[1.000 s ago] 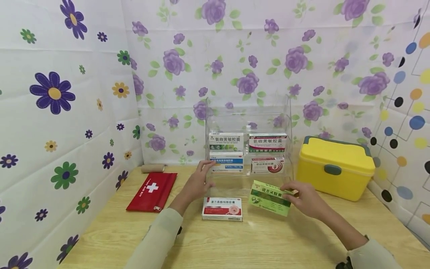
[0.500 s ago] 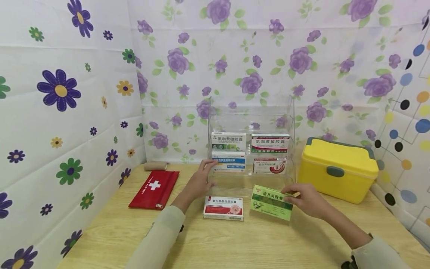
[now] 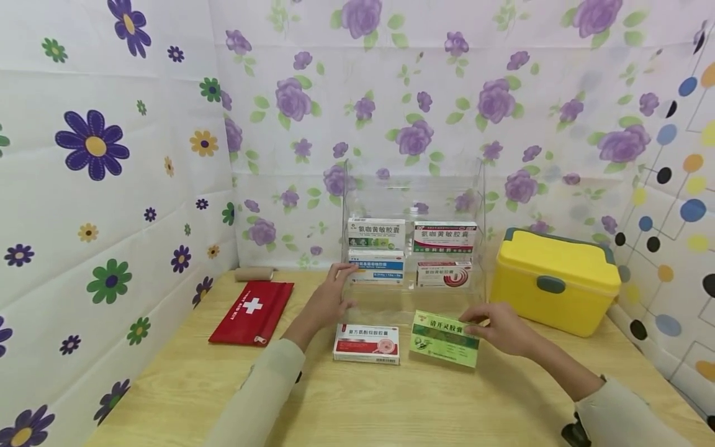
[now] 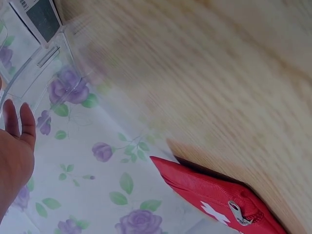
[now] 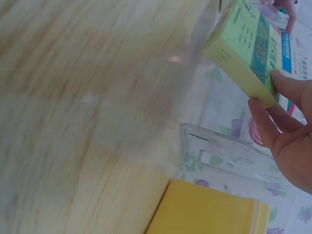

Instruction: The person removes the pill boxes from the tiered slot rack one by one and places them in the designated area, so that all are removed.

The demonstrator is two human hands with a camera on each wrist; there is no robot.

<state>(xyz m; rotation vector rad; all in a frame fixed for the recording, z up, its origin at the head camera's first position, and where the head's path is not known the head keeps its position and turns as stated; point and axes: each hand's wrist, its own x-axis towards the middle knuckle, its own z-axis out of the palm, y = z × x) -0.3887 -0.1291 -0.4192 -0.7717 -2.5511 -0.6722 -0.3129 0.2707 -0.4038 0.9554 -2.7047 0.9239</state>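
Observation:
My right hand [image 3: 501, 330] pinches a green medicine box [image 3: 444, 340] by its right end, thumb on the printed face and fingers behind. The box is tilted, its right end lower, in front of the clear acrylic rack's [image 3: 413, 304] lowest tier. In the right wrist view its yellow-green side [image 5: 239, 73] shows. My left hand [image 3: 326, 301] is at the rack's left side, fingertips at the left end of a blue-and-white medicine box [image 3: 377, 268]. The left wrist view shows extended fingers beside the clear plastic. A red-and-white medicine box [image 3: 366, 344] lies at the rack's lower left.
Higher on the rack stand a green-and-white box [image 3: 377, 234], a pink-and-white box [image 3: 445, 237] and a red-swirl box [image 3: 444, 274]. A yellow case [image 3: 555, 279] stands right of the rack. To the left lie a red first-aid pouch [image 3: 252, 313] and a brown roll [image 3: 254, 274].
The green box in my right hand has come down a little relative to the rack. My left hand stays at the rack's left side. The head view has shifted slightly.

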